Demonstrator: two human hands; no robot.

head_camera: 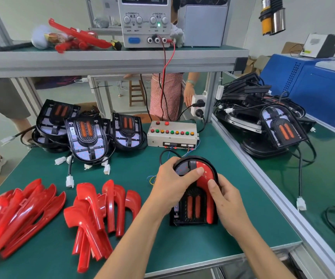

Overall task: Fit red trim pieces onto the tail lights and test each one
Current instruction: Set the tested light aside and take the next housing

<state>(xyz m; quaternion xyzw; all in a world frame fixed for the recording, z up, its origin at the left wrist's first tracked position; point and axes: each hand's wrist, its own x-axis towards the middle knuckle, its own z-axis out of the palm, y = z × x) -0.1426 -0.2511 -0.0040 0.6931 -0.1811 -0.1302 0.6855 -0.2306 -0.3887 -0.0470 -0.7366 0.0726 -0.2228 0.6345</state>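
The black arch-shaped tail light [194,190] lies on the green surface [134,174] before me. One curved red plastic trim piece [206,176] sits on its right half; the left half is bare. My left hand [171,183] and right hand [226,196] grip the housing, thumbs pressing the trim. Three untrimmed tail lights [87,133] and loose red trims [100,206] remain; testing at the button box [172,134] appears pending.

A single head-worn wide-angle view looks forward and steeply down at a green bench [142,228], close in. Forearms enter from the frame's bottom centre.
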